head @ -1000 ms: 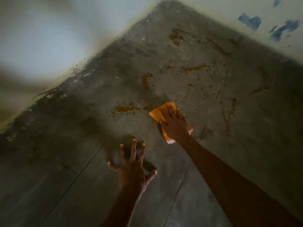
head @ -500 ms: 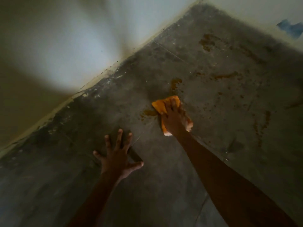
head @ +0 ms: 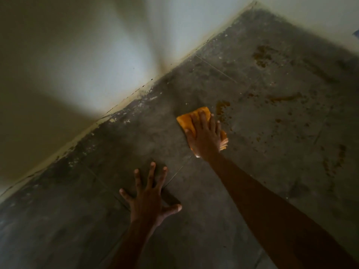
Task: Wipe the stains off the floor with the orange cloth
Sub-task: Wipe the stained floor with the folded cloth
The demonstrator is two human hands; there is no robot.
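Observation:
An orange cloth (head: 187, 121) lies flat on the dark grey floor (head: 252, 191). My right hand (head: 204, 134) presses down on it with straight, spread fingers and covers most of it. A brown stain (head: 221, 107) sits just right of the cloth's far corner. More brown stains run to the right (head: 283, 98) and toward the far corner (head: 262, 55). My left hand (head: 149, 197) rests flat on the floor with fingers spread, nearer to me and left of the cloth.
A pale wall (head: 87, 55) meets the floor along a chipped edge (head: 124, 105) running diagonally at the left. A second wall closes the far right corner. Scattered brown spots (head: 334, 162) mark the floor at the right.
My right hand has slid the cloth leftward over the stain that lay left of it; that stain no longer shows. The view has swung toward the left wall. My left hand stays planted.

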